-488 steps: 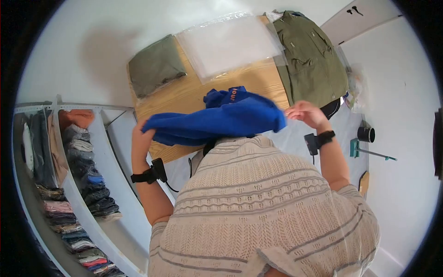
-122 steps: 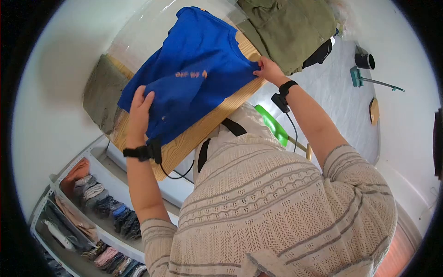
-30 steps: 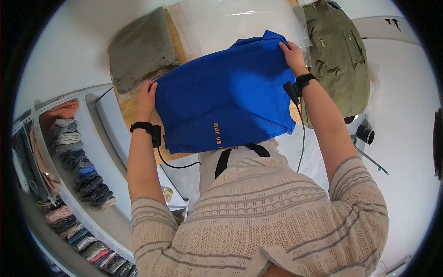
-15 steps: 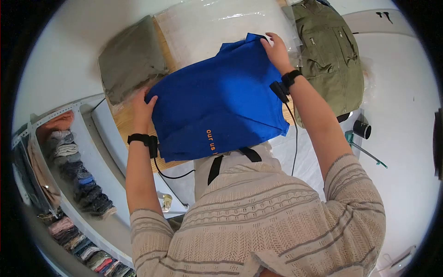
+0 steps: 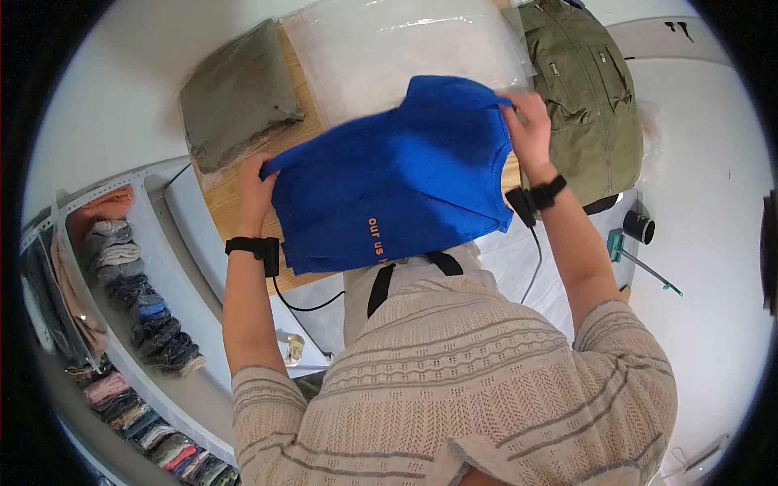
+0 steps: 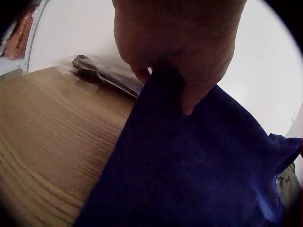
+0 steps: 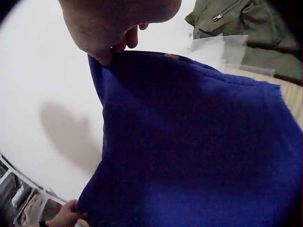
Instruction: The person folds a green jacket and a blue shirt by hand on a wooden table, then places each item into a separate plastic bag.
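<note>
A blue T-shirt [image 5: 389, 178] with orange lettering is stretched between both hands over the near part of the wooden table [image 5: 220, 206]. My left hand [image 5: 258, 190] pinches its left edge; in the left wrist view the thumb lies on top of the cloth [image 6: 189, 156]. My right hand [image 5: 531, 134] pinches the far right corner near the neckline. From the right wrist, that corner of the shirt [image 7: 189, 132] hangs raised from the fingertips [image 7: 105, 57]. The fingers under the cloth are partly hidden.
Clear plastic bags [image 5: 405, 57] lie at the back of the table. A grey-green garment in plastic [image 5: 239, 101] sits at the left, an olive jacket [image 5: 579, 105] at the right. Shelves of folded clothes [image 5: 154, 316] stand at the left; a black bin [image 5: 639, 228] is on the floor.
Half a second ago the right hand's fingers were spread at the shirt's far corner; now they pinch it, and the hand has moved right and nearer. The shirt's far edge has lifted.
</note>
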Action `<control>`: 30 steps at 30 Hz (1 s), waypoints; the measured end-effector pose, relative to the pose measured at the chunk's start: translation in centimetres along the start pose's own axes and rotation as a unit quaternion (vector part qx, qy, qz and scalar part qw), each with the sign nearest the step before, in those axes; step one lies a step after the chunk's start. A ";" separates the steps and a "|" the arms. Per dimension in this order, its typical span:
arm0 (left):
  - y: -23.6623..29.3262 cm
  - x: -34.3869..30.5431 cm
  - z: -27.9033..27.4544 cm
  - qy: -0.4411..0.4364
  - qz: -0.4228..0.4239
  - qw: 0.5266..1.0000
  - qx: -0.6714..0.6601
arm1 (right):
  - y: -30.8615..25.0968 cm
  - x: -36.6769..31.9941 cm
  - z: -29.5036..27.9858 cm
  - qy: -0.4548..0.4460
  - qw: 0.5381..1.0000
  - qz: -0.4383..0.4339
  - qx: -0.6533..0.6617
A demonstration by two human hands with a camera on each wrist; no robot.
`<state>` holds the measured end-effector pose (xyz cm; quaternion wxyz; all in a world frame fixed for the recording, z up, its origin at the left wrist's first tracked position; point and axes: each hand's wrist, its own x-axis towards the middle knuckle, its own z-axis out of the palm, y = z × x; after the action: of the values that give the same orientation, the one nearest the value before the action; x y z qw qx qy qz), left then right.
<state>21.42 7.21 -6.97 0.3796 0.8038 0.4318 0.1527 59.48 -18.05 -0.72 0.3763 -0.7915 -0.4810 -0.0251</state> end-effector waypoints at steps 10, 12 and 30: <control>-1.7 -3.1 -1.3 -0.150 0.164 0.950 0.219 | -0.7 -13.1 -0.9 -0.243 0.968 -0.054 0.021; -2.4 -3.6 -0.9 -0.170 0.166 0.944 0.228 | 0.3 -14.1 -0.7 -0.333 0.943 0.006 0.002; 0.4 -4.1 -0.7 -0.202 0.078 0.938 0.269 | 5.6 -5.4 6.7 -0.060 0.880 0.472 0.015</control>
<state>18.84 4.06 -5.83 0.2157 0.9211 0.3064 -0.1055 58.77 -19.37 -10.86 0.3254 -0.9190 -0.0729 0.2101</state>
